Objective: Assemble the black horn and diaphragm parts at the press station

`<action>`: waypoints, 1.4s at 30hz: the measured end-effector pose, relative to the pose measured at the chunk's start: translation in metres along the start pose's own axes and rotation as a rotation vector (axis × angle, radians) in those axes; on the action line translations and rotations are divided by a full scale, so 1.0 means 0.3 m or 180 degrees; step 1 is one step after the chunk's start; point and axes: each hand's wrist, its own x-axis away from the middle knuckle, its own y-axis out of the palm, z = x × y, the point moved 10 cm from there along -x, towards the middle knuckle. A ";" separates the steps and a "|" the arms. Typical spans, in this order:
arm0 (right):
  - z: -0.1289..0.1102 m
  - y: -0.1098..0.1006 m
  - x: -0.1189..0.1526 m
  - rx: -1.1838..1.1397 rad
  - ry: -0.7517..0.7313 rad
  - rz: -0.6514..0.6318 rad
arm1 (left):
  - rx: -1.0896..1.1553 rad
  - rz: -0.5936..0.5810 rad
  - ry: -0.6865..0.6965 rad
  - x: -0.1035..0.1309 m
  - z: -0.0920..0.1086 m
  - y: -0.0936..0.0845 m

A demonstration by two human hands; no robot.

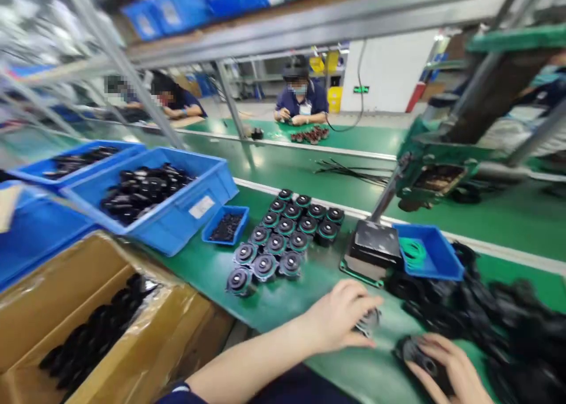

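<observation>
My left hand [342,315] is closed round a grey metal ring part [368,321] just above the green bench, with its thumb and fingers at the part's edges. To the right, my right hand [451,365] grips a round black part [418,357] with a hole in its face. Beyond my left hand stand rows of round black assemblies [276,243] with green rings. A small blue tray [435,253] holds green rings [413,252]. Loose black parts [499,321] are heaped at the right.
A press [442,162] with a black block [375,242] stands behind my hands. Left are a blue bin [177,227] of black parts, a small blue tray [241,227] and a cardboard box [177,315]. A metal shelf [309,23] crosses above. A person [303,100] sits opposite.
</observation>
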 end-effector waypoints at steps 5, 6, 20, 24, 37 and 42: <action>-0.012 -0.067 -0.081 -0.0131 0.0510 -0.0408 | 0.1486 0.0223 -0.0906 0.019 -0.143 0.092; -0.005 -0.084 -0.103 -0.0212 0.0686 -0.0428 | 0.1715 0.0220 -0.1084 0.030 -0.164 0.113; -0.348 0.028 -0.352 -0.0312 -0.0046 -0.0673 | 0.1473 0.0195 -0.1207 0.054 -0.155 0.146; -0.365 0.016 -0.348 -0.0178 -0.0126 -0.0681 | 0.1457 0.0202 -0.1111 0.052 -0.139 0.143; -0.388 0.008 -0.356 -0.0018 -0.0208 -0.0742 | 0.1517 0.0307 -0.0898 0.048 -0.120 0.129; -0.382 0.008 -0.347 -0.0011 -0.0162 -0.0680 | 0.1502 0.0289 -0.0937 0.053 -0.123 0.134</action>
